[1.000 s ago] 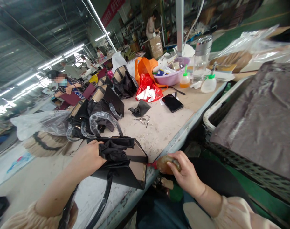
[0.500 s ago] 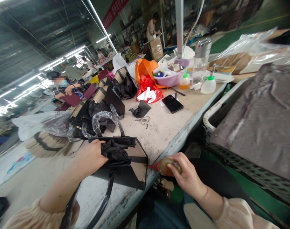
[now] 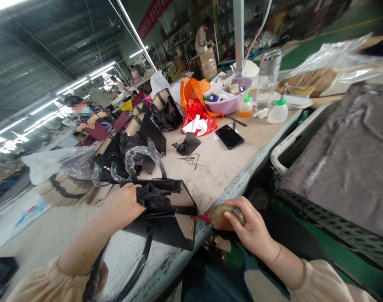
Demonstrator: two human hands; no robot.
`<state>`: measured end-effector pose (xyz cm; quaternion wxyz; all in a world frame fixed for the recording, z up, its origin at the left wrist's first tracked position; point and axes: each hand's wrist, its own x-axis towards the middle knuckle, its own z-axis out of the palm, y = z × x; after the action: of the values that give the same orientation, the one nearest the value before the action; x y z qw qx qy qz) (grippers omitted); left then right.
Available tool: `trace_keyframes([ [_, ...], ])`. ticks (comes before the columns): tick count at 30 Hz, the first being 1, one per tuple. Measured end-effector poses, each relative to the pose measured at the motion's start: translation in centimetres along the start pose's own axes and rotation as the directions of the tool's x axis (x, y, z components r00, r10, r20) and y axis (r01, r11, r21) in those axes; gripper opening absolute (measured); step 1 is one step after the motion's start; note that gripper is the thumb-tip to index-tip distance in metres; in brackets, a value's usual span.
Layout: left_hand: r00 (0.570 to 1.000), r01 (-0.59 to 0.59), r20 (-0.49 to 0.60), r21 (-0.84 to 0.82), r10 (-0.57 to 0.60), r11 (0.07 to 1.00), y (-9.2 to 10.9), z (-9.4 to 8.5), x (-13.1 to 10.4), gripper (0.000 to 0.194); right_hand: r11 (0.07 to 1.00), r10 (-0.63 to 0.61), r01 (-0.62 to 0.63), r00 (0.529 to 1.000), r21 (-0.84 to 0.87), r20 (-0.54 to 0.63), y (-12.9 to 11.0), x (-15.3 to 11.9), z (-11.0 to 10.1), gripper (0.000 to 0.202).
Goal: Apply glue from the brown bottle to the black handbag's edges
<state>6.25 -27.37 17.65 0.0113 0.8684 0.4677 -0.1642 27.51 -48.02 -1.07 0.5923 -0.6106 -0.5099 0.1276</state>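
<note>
A black handbag (image 3: 166, 222) with a tan side panel lies on its side at the near edge of the worktable (image 3: 216, 167). My left hand (image 3: 124, 205) grips the bag's open top, with black lining cloth bunched under my fingers. My right hand (image 3: 250, 226) holds a brownish squeeze bottle (image 3: 221, 216) just off the table's edge. The bottle's red nozzle points at the bag's tan end. A black strap with clear plastic wrap (image 3: 128, 272) trails from the bag toward me.
More black and tan handbags (image 3: 137, 138) stand behind. Small scissors (image 3: 191, 159), a black phone (image 3: 229, 136), a red bag (image 3: 198, 119), a purple basin (image 3: 226, 102) and squeeze bottles (image 3: 276, 110) lie farther back. A crate of dark fabric (image 3: 345, 159) stands right. Other people work beyond.
My right hand and the bottle have shifted slightly up and right, staying by the bag's end. My left hand keeps its grip on the bag.
</note>
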Motion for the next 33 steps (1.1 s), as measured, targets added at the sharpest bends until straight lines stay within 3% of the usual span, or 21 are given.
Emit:
trace_keyframes([
  [9, 0.999, -0.032, -0.035, 0.035, 0.034, 0.999, 0.4, -0.1, 1.1, 0.022, 0.992, -0.115, 0.114, 0.993, -0.055, -0.012, 0.2, 3.8, -1.2, 0.015],
  [19, 0.999, -0.011, -0.052, 0.051, 0.013, 0.999, 0.7, 0.0, 1.7, 0.019, 0.981, -0.189, 0.192, 0.968, -0.004, 0.166, 1.1, 2.6, -1.1, 0.022],
  [26, 0.998, 0.012, -0.057, 0.064, -0.008, 0.998, 1.0, -0.1, 1.5, 0.017, 0.949, -0.287, 0.313, 0.903, -0.031, 0.32, 0.7, 2.5, -1.1, 0.025],
  [28, 0.998, 0.009, -0.06, 0.061, -0.005, 0.998, 1.0, 0.0, 1.5, 0.017, 0.938, -0.31, 0.344, 0.895, -0.052, 0.322, 0.7, 2.3, -1.2, 0.029],
  [33, 0.998, -0.013, -0.056, 0.061, 0.016, 0.998, 1.0, 0.0, 1.7, 0.019, 0.946, -0.295, 0.318, 0.925, -0.063, 0.238, 1.0, 2.5, -0.9, 0.028],
])
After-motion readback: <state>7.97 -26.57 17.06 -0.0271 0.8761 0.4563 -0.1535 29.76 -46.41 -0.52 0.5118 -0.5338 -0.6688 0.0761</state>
